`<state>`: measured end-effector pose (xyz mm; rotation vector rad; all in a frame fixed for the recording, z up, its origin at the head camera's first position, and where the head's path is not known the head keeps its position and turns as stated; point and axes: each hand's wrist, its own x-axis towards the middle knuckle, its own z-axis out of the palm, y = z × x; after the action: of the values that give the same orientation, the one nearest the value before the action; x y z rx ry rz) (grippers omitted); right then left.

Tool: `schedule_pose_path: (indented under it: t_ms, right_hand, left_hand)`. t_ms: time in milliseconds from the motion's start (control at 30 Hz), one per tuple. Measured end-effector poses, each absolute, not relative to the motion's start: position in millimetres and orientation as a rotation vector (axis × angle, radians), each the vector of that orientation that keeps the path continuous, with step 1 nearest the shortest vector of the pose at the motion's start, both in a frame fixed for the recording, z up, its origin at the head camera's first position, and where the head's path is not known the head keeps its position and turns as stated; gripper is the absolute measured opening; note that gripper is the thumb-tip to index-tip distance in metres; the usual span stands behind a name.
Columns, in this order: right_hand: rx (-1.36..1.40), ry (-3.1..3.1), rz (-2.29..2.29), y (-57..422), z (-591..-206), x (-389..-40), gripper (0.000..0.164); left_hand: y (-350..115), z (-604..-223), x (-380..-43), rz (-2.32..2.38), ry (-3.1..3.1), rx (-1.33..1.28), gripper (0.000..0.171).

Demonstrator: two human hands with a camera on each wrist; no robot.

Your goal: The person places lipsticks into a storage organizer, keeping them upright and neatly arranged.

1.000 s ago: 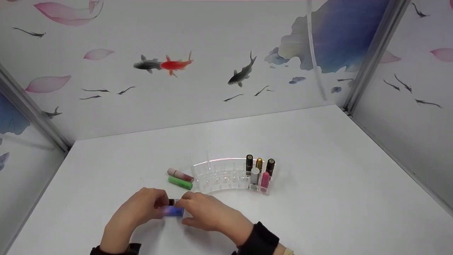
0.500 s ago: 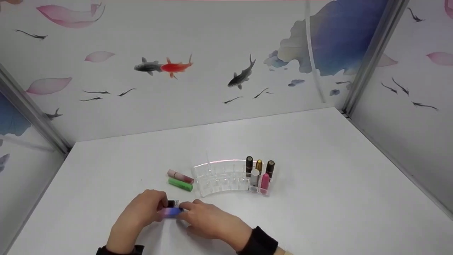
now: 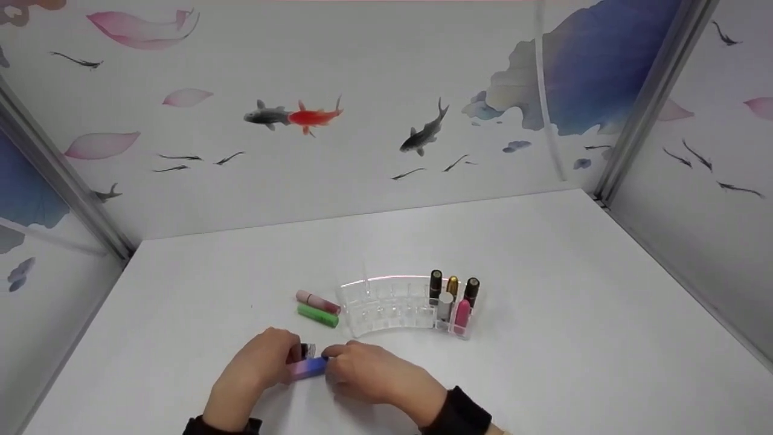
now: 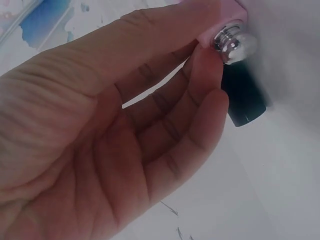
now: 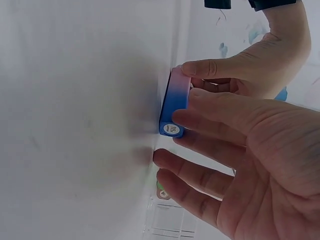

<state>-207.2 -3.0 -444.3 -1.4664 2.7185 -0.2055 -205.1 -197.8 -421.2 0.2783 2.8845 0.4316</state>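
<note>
A square-sided lipstick tube (image 3: 309, 367), fading from pink to blue, lies crosswise between my hands just above the tabletop. My left hand (image 3: 263, 365) pinches its pink end between thumb and fingers. At the blue end, my right hand (image 3: 374, 373) holds on with thumb and fingertips; a round white label (image 5: 171, 129) shows on that end in the right wrist view. A silver ball-shaped knob (image 4: 235, 46) sits by the pink end in the left wrist view. Right behind is a black tube (image 4: 244, 95), partly hidden by the left fingers in the head view.
A clear curved lipstick stand (image 3: 386, 311) is beyond my hands, with several lipsticks upright at its right end. To its left lie a pale pink tube (image 3: 318, 302) and a green tube (image 3: 317, 315). Printed panels enclose the white table (image 3: 574, 314).
The pink-and-blue lipstick has tilted, its blue end now slightly higher in the head view. The right fingers have closed in on that end. The whole head view has shifted slightly.
</note>
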Motion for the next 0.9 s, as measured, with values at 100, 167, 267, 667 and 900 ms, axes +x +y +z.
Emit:
schedule_pose_path:
  t_ms: [100, 167, 267, 667, 900]
  right_hand:
    - [-1.457, 2.717, -0.198, -1, -442, -207, 0.014]
    - [-1.454, 2.718, -0.200, 1, -442, -207, 0.013]
    - [-1.460, 2.709, -0.206, 2, -441, -207, 0.013]
    - [-1.350, 2.634, -0.514, 14, -443, -216, 0.011]
    - [-1.277, 2.602, -0.701, 29, -445, -220, 0.014]
  left_hand:
    - [-195, -422, -205, 0.430, 2.876, 0.290, 0.023]
    - [-194, -421, -205, 0.426, 2.877, 0.305, 0.022]
    - [-193, -421, -204, 0.425, 2.878, 0.330, 0.020]
    - [-188, -415, -198, 0.532, 2.819, 0.409, 0.013]
    - [-184, -412, -199, 0.610, 2.776, 0.547, 0.012]
